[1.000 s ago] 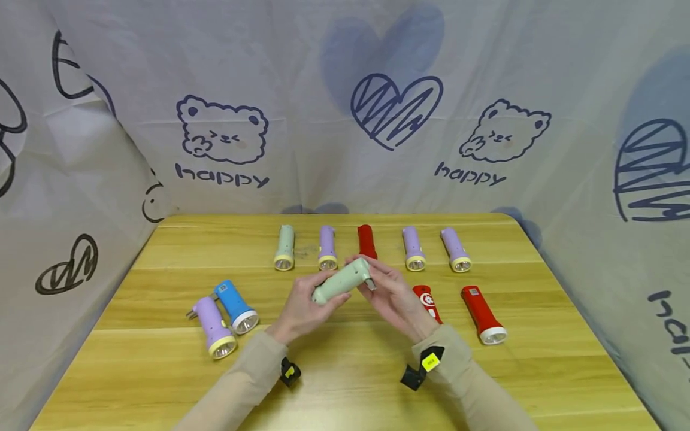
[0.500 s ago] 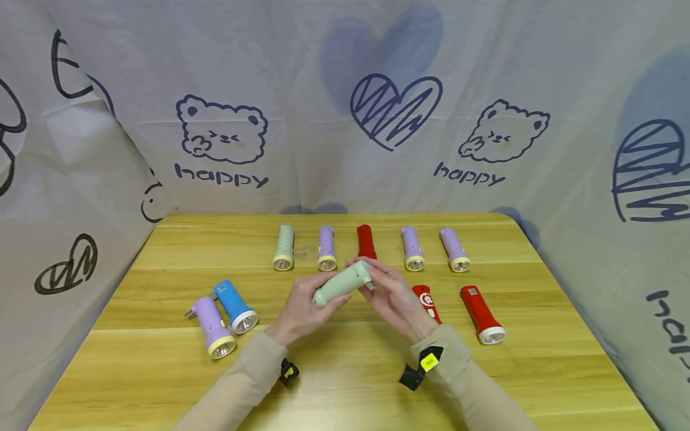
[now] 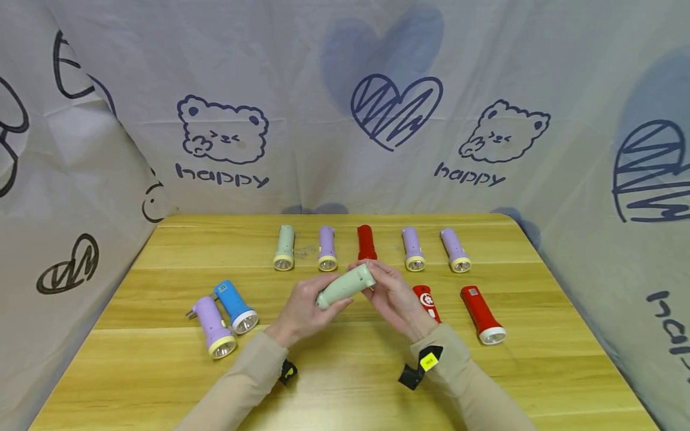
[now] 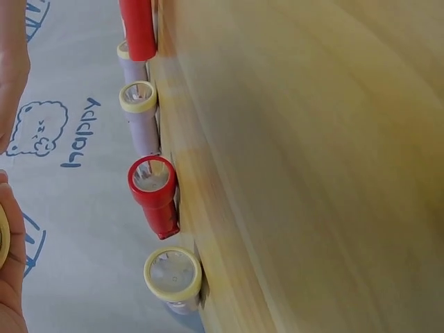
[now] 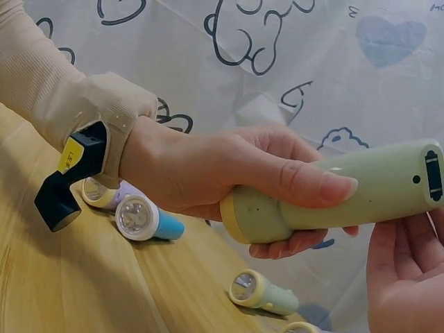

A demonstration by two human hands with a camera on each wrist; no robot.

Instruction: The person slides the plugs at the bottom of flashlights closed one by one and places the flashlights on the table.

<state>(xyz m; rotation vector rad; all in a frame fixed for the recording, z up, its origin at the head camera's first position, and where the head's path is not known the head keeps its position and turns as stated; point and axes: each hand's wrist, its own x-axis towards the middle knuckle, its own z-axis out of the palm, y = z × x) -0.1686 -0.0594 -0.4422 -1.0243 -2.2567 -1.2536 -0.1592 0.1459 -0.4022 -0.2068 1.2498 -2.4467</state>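
While the left hand (image 3: pixel 307 306) grips the pale green flashlight (image 3: pixel 345 286) around its cream-ringed head end, the right hand (image 3: pixel 396 299) pinches the tail end between thumb and fingers; the flashlight is held obliquely above the wooden table (image 3: pixel 345 383), between both hands; the right wrist view shows a dark slot (image 5: pixel 433 175) in the tail face, with a small round hole beside it.

Beyond the hands stands a row of five other flashlights: light green (image 3: pixel 284 248), purple (image 3: pixel 326 248), red (image 3: pixel 366 242), then two more purple units (image 3: pixel 413 248); the hands partly hide the red one; at the person's left, a blue flashlight (image 3: pixel 234 304) lies just beside a purple flashlight with metal prongs (image 3: pixel 212 326); at the right lie a red flashlight with a white emblem (image 3: pixel 427 302), partly covered by the right hand, and a red flashlight with a white rim (image 3: pixel 481 312).
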